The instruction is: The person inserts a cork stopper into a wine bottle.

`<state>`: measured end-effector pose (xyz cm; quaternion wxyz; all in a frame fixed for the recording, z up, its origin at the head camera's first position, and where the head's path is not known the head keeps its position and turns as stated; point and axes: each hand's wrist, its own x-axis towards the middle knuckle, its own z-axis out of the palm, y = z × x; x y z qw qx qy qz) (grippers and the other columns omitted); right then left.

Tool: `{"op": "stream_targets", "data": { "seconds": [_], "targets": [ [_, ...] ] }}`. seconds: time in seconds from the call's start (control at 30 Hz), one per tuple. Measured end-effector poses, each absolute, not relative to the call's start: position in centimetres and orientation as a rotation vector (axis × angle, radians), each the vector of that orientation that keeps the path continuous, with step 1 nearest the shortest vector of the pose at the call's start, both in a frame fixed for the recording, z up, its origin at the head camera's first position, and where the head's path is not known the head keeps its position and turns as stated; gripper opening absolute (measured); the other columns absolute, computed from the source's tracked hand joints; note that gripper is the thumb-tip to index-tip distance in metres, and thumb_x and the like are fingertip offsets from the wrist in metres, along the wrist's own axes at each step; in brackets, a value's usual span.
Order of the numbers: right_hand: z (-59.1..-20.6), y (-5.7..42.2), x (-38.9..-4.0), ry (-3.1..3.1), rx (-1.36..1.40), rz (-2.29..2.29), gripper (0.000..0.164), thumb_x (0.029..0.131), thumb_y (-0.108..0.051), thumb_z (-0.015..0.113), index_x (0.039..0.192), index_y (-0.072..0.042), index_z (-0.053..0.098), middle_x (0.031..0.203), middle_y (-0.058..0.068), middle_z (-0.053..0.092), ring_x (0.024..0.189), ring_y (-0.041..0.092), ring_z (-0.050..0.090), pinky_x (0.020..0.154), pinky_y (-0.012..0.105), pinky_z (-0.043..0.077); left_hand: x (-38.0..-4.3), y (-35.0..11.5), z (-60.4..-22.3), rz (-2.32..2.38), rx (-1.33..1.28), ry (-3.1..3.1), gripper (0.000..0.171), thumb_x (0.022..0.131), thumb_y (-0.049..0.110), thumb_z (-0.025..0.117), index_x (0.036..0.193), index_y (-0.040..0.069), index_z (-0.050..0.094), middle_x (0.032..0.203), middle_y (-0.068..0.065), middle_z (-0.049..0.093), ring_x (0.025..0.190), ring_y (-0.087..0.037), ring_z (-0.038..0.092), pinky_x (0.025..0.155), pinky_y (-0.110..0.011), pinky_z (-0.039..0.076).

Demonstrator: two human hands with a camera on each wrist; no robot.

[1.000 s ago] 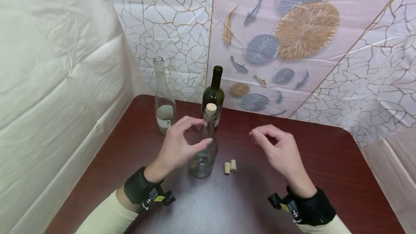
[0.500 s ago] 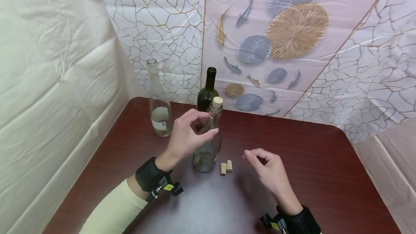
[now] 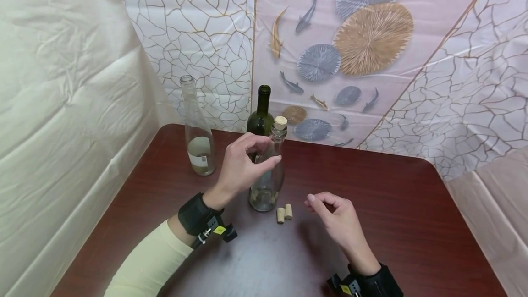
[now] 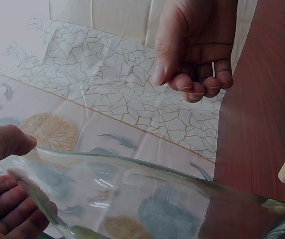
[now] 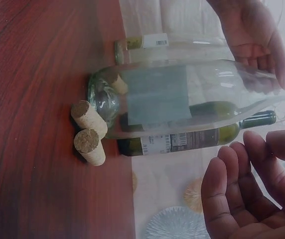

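A clear glass bottle (image 3: 268, 182) stands upright before me with a cork (image 3: 281, 123) plugged in its mouth. My left hand (image 3: 243, 164) holds it by the neck, thumb on the near side and fingers behind; the left wrist view shows the thumb and fingers around the glass. My right hand (image 3: 336, 221) hovers to the right of the bottle, fingers loosely curled with the thumb near the index fingertip, holding nothing. Between the hands, two loose corks (image 5: 89, 119) stand side by side on the table, close to the bottle's base.
Behind the held bottle is a dark green wine bottle (image 3: 262, 109), partly hidden. Another clear bottle (image 3: 199, 145) with a white label stands uncorked at the back left. Patterned cloth (image 3: 313, 58) hangs along the far edge of the dark red table (image 3: 371, 182).
The left hand and the corked bottle have shifted rightward and slightly away from me. My right hand has come down and nearer to me. The loose corks stay put.
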<state>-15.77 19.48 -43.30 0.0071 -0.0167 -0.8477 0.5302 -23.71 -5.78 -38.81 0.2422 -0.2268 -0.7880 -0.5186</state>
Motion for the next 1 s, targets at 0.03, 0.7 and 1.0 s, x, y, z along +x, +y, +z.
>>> {"op": "stream_targets", "data": {
  "seconds": [0.03, 0.7, 1.0],
  "targets": [
    [-43.4, 19.5, -15.8, -2.651, -0.052, 1.659, 0.03, 0.101, -0.038, 0.07, 0.1, -0.011, 0.08, 0.103, 0.015, 0.078, 0.091, 0.015, 0.075, 0.084, 0.03, 0.062, -23.8, -5.7, -38.8, -1.422, -0.622, -2.151, 0.031, 0.082, 0.023, 0.09, 0.108, 0.012, 0.077, 0.097, -0.002, 0.072, 0.087, -0.015, 0.067, 0.079, -0.039, 0.06],
    [-44.7, 19.8, -16.0, -2.646, -0.003, 1.54, 0.019, 0.099, -0.03, 0.074, 0.108, -0.014, 0.078, 0.1, 0.006, 0.077, 0.085, 0.012, 0.07, 0.074, 0.021, 0.056, -22.1, -8.0, -41.5, -1.471, -0.487, -2.185, 0.039, 0.087, 0.025, 0.087, 0.121, 0.011, 0.072, 0.11, -0.004, 0.072, 0.1, -0.017, 0.07, 0.086, -0.033, 0.06],
    [-46.9, 19.4, -15.5, -2.6, -0.096, 1.685, 0.024, 0.097, -0.018, 0.076, 0.118, -0.007, 0.074, 0.105, 0.012, 0.076, 0.084, 0.007, 0.069, 0.072, 0.02, 0.056, -19.4, -9.8, -47.6, -1.576, -0.382, -2.306, 0.017, 0.096, 0.022, 0.078, 0.111, 0.016, 0.074, 0.103, -0.001, 0.072, 0.094, -0.013, 0.069, 0.085, -0.042, 0.063]
  ]
}}
